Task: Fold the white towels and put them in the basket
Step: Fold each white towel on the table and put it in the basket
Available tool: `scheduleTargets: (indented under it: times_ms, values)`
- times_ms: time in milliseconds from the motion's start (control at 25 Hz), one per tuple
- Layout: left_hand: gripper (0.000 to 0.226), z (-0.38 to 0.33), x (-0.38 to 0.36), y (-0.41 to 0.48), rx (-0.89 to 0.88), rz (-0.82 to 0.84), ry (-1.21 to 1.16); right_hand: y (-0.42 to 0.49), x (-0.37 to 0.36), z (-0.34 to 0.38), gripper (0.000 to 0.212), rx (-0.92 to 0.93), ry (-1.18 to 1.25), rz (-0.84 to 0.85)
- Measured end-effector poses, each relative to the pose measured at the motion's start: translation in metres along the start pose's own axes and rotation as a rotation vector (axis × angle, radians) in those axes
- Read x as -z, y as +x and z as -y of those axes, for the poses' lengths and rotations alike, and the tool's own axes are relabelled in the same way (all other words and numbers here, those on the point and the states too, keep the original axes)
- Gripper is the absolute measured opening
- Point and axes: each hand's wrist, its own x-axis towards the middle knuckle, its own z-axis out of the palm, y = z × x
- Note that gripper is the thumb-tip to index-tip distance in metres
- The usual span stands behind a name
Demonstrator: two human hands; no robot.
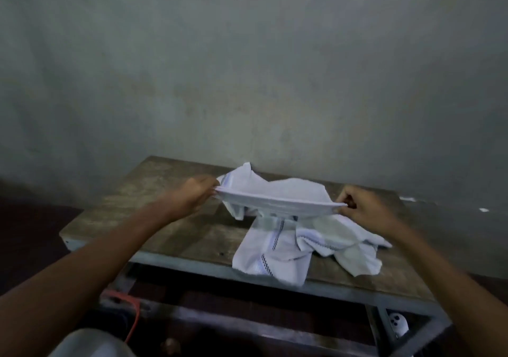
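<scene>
Held towel [275, 201]: white, stretched in the air between both hands, just above the far half of the wooden table [143, 180]. Near edge taut, far part sagging back onto the tabletop.

Left hand [195, 195]: fingers curled, pinching the towel's left end. Right hand [365, 210]: thumb and fingers closed on the right end, back of the hand toward the camera.

Beneath and nearer: second towel [272, 255], dark-stitched stripe, lying flat, draped over the table's front edge. Touching it on the right: third towel [343, 249], crumpled, partly under the right hand and wrist. Overlap of the cloths under the held towel: hidden.

Behind the table: bare grey wall [247, 67], stained. Under the tabletop: grey metal frame [192, 261], dark below. Orange cord [133, 315] at lower left beneath the frame. Small white object with dark spots [398, 326] inside the frame's lower right corner, kind unclear. Pale rounded shape [90, 343] at the bottom edge, blurred, not identifiable. Both forearms across the foreground, covering parts of the table's near edge.
</scene>
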Motion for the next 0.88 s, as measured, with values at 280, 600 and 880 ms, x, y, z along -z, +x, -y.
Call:
scheduleTargets:
  times_ms: [280,600,880]
  values:
    - [0.023,-0.007,0.201,0.100,0.081,-0.202,0.003,0.063,0.176,0.121,0.015,0.185,-0.161,-0.002]
    - [0.052,-0.023,0.311,0.073,0.242,0.007,-0.515,0.023,0.246,0.194,0.024,0.015,0.501,0.323]
    - [0.055,-0.020,0.308,0.048,0.267,-0.002,-0.627,0.018,0.237,0.214,0.003,0.070,0.115,0.159]
